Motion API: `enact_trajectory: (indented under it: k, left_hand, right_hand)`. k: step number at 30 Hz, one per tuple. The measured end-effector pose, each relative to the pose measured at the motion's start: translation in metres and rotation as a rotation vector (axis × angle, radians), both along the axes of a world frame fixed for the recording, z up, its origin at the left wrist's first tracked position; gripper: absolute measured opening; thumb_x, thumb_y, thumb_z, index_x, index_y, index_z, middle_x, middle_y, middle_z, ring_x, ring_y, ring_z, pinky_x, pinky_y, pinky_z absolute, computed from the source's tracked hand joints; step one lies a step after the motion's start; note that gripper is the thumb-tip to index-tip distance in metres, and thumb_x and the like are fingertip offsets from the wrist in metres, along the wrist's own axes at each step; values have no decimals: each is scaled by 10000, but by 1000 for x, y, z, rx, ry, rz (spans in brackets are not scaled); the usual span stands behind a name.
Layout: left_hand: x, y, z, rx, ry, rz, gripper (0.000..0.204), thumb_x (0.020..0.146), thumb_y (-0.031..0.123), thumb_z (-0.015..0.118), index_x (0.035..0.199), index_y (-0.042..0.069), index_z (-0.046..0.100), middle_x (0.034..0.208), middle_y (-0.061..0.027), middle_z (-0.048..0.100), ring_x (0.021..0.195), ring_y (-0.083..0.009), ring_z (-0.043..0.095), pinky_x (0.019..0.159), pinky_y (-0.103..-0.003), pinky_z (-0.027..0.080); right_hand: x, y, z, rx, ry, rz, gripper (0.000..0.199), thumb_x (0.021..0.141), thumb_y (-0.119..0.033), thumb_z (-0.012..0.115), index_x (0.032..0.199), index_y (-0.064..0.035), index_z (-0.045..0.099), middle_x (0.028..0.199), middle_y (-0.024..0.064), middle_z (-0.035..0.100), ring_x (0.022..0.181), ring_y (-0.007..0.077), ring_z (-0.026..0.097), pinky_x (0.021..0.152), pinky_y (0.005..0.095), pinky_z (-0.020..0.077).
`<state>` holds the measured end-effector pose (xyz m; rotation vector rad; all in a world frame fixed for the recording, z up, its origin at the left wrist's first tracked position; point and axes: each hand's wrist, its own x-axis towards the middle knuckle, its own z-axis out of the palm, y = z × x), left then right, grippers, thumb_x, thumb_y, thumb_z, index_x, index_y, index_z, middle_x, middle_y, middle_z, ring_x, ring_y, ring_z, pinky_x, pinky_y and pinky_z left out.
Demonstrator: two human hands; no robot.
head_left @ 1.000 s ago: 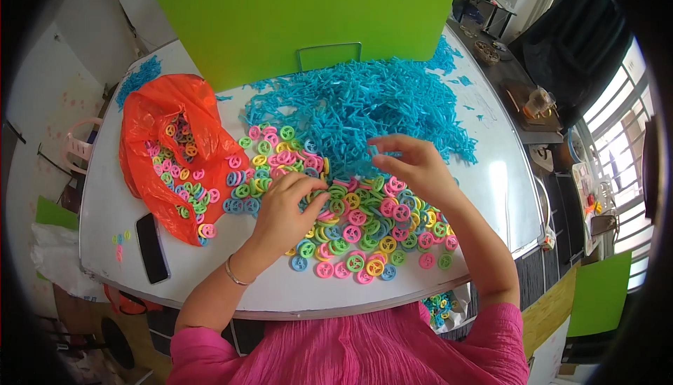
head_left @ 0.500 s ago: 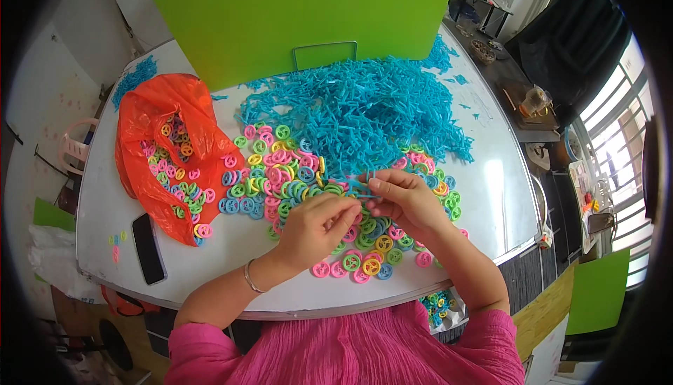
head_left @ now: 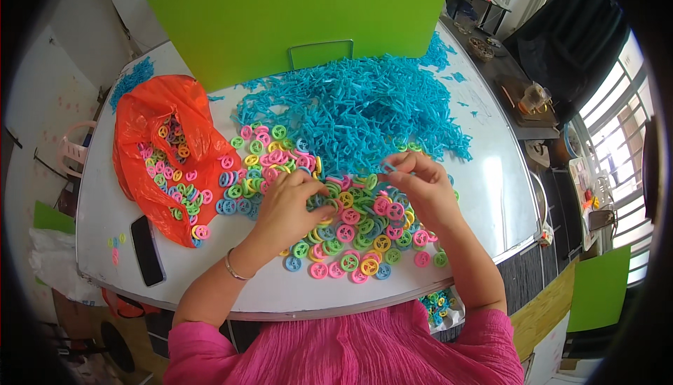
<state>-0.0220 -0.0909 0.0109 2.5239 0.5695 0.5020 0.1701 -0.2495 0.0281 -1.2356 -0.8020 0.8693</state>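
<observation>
Small plastic wheels (head_left: pixel 345 234) in pink, green, yellow and blue lie in a loose heap before me. My left hand (head_left: pixel 286 208) is over the left side of this heap, fingers curved down and thumb apart from them. No held piece shows in it; its fingertips are partly hidden. On the right, my right hand (head_left: pixel 427 187) pinches a small blue plastic piece (head_left: pixel 388 168) between thumb and fingers, just above the wheels. Behind both hands rises a big pile of thin blue plastic pieces (head_left: pixel 371 108).
A red plastic bag (head_left: pixel 133 164) with more wheels lies open at the left. Near it rests a black phone (head_left: pixel 147 252). A tall green board (head_left: pixel 280 14) with a metal wire bracket (head_left: pixel 320 43) stands behind the pile. The white table's (head_left: pixel 273 302) front edge is close to me.
My hands have parted from their meeting point over the wheels. The left moved left onto the heap and its fingers spread; the right moved slightly right, with a blue piece in its pinch.
</observation>
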Motion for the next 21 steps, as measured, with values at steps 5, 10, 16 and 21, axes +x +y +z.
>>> enact_trajectory:
  k: [5,10,16,21]
  left_hand:
    - [1,-7,-4,52,-11,-85,197,691,203,778,859,122,714,929,-57,587,955,-259,534,852,-397,435]
    - [7,2,-8,-413,-217,-67,166,852,216,696,921,74,646,888,-24,620,804,-148,577,693,-276,454]
    - [10,-13,7,-1517,-189,-76,170,1014,236,492,1039,79,552,798,-26,648,644,-44,552,554,-162,404]
    - [2,-19,4,-1707,-291,-165,170,1001,246,528,1049,89,572,842,-6,644,739,-57,589,629,-184,442]
  right_hand:
    - [1,-1,-4,23,199,87,118,961,-60,533,1062,-26,583,899,61,621,837,146,629,796,334,520]
    - [-8,1,-2,-49,-88,232,168,985,-133,534,1087,-9,585,951,79,635,846,157,627,793,320,526]
    - [-24,7,-13,50,74,274,187,998,-156,518,1076,2,579,1152,125,618,876,146,629,773,293,525]
    - [-31,6,-18,35,80,233,184,1001,-159,509,1077,4,547,1301,182,563,950,145,620,787,304,533]
